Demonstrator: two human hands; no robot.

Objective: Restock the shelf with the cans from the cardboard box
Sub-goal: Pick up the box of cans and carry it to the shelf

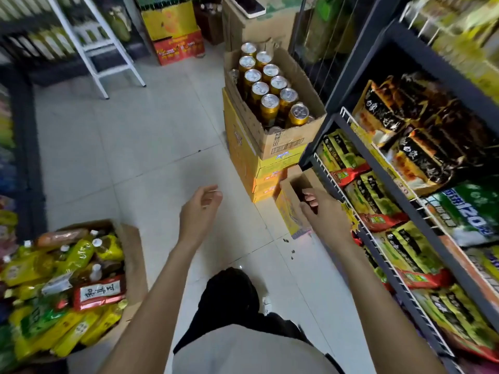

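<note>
An open cardboard box (283, 133) sits on a stack of yellow cartons beside the shelf. Several gold cans (270, 103) with silver tops stand upright inside it in two rows. My left hand (201, 209) hangs over the floor tiles with relaxed, loosely curled fingers and holds nothing. My right hand (321, 211) is stretched forward in front of a small open carton (290, 201) on the floor; its fingers are loosely bent and hold nothing. Both hands are well below and short of the can box. The dark metal shelf (378, 168) runs along the right, packed with snack bags.
A box of bottles and packets (67, 287) stands at the lower left. A white stepladder (94, 47) and red and yellow cartons (175, 31) are at the back. The tiled floor (135, 147) lies open in the middle. My dark trousers and shoe show below.
</note>
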